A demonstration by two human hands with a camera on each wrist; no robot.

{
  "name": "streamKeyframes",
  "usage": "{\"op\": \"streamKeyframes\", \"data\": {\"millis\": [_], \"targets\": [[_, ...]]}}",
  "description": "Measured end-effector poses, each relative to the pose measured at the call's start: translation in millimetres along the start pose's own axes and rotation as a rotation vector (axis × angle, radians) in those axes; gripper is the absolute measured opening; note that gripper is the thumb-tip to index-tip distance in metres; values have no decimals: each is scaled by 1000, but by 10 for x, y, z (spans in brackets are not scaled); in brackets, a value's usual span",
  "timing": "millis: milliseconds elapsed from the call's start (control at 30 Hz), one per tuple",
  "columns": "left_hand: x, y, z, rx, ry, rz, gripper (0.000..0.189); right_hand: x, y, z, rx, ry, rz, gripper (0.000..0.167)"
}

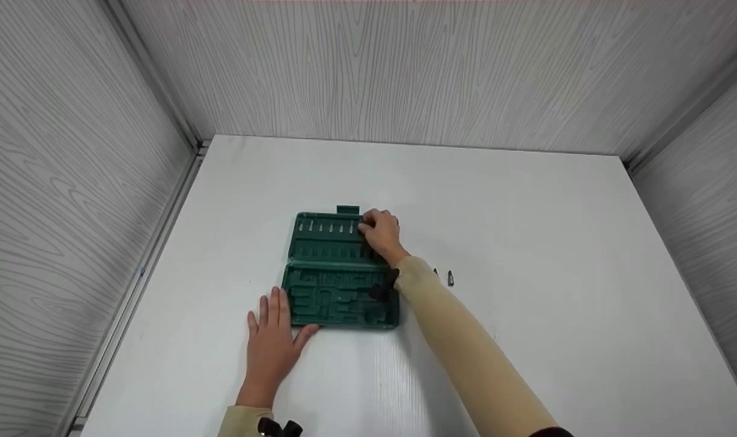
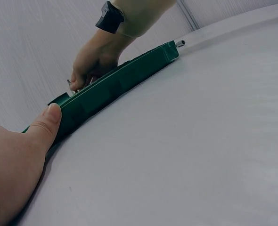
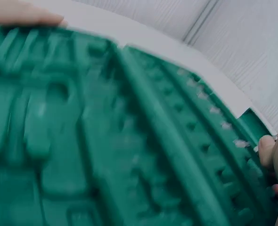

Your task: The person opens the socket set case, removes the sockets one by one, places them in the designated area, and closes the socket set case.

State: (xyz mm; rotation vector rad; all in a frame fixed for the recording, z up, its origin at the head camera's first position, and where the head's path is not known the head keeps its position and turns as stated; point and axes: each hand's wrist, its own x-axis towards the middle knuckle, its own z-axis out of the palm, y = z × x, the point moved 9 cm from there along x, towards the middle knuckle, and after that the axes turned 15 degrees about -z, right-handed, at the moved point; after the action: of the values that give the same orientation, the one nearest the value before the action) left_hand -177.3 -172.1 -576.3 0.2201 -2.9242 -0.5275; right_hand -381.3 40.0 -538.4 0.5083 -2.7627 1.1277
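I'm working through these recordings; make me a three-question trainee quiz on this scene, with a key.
1. Which hand touches the near left corner of the green case?
2. True or false: the case is closed.
3. In the head view, where do the loose bits lie?
A) Left of the case
B) Right of the case
C) Beyond the case's far edge

Key:
1. The left hand.
2. False; it lies open.
3. B.

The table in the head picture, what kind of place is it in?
Probably a small indoor work booth: grey wood-grain walls stand on three sides of a white table, and an open green case lies on top.
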Motion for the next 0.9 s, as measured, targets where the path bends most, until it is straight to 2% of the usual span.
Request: {"op": "streamKeyframes", "data": {"millis": [100,467,733,900], "targets": [[6,3,-8,-2,-2,1,93,-2,-4,-26,63,26,-12,16],[16,-45,15,-5,-25,-9,93,-23,-67,-175,178,46,-103,14],[2,-65,6,-10,-10,-4,93,-147,10,-309,324,85,-61,14],[13,-70,-23,-5,21,6,92,-226,50,-387,325,104,-74,14]]}}
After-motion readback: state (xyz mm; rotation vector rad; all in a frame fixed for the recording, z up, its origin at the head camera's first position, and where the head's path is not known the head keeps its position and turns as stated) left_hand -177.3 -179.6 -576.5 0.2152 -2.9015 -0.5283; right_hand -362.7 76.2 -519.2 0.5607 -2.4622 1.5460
